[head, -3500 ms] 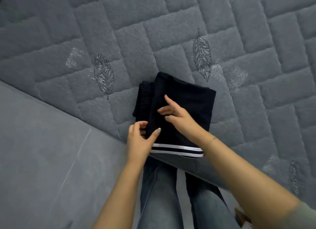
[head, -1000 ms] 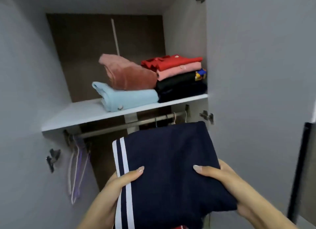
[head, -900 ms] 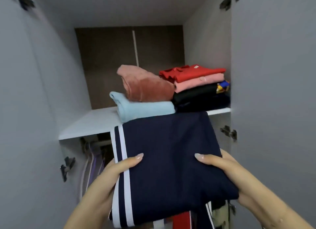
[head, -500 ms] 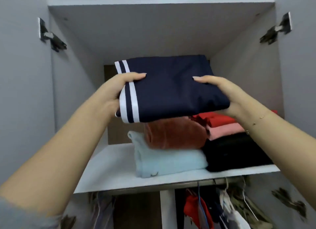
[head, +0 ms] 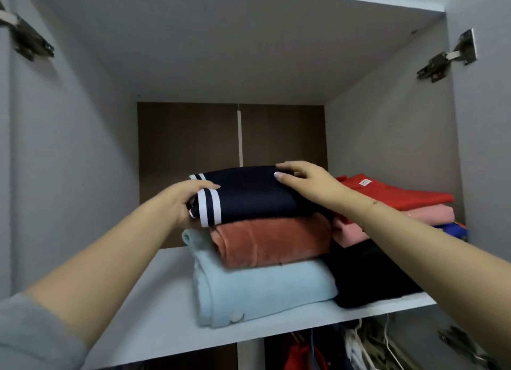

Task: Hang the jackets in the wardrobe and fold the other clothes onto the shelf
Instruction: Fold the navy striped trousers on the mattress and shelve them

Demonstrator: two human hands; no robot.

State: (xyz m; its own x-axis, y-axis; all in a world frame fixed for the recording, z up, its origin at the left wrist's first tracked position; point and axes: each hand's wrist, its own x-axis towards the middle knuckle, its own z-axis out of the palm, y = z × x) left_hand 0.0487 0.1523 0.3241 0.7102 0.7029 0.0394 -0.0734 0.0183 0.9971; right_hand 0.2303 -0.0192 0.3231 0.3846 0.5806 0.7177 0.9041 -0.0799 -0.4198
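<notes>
A folded navy garment (head: 249, 195) with two white stripes lies on top of a rust velvet piece (head: 271, 239), which sits on a folded light blue piece (head: 262, 292) on the white shelf (head: 154, 314) of the wardrobe. My left hand (head: 179, 203) grips the garment's striped left edge, thumb on top and fingers underneath. My right hand (head: 309, 184) lies on its top right part with the fingers stretched out flat.
To the right stands a second stack: a red top (head: 387, 192), a pink piece (head: 431, 213), a black piece (head: 367, 275). Hung clothes and white hangers (head: 359, 342) show below the shelf. Both doors stand open, with hinges (head: 442, 60) at the sides. Bare shelf lies to the left.
The navy garment went from the bed up to the wardrobe and now rests on the rust piece. My right hand has shifted from holding its edge to lying on top.
</notes>
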